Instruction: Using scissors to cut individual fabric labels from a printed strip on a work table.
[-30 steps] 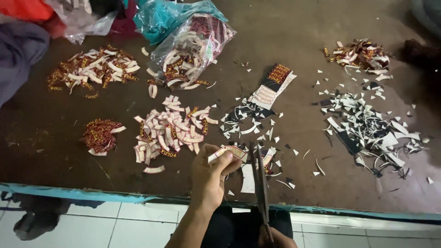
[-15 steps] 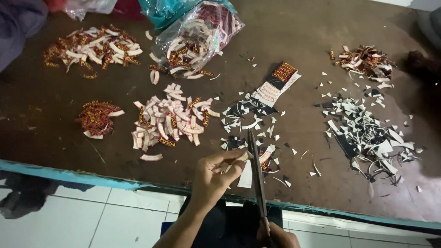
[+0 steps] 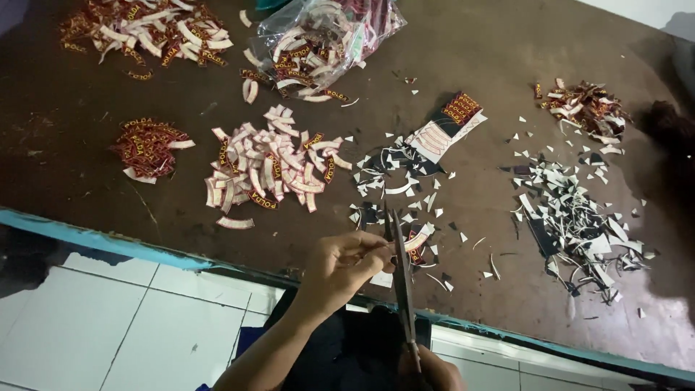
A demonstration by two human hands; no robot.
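Left hand (image 3: 347, 264) pinches a curved label (image 3: 416, 241) over the table edge (image 3: 108, 242). Right hand (image 3: 434, 371) grips scissors (image 3: 402, 282), blades nearly closed. Label pile (image 3: 271, 166) and clear bag (image 3: 318, 32) lie beyond.

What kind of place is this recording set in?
Probably a small garment-label trimming workshop: a worn brown table holds piles of cut labels, offcut scraps and a bag of labels, while scissors trim another.

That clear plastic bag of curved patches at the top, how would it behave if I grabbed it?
The bag looks thin and crinkled, so probably floppy and light. Its mouth seems open, with patches spilled beside it, so lifting could dump more.
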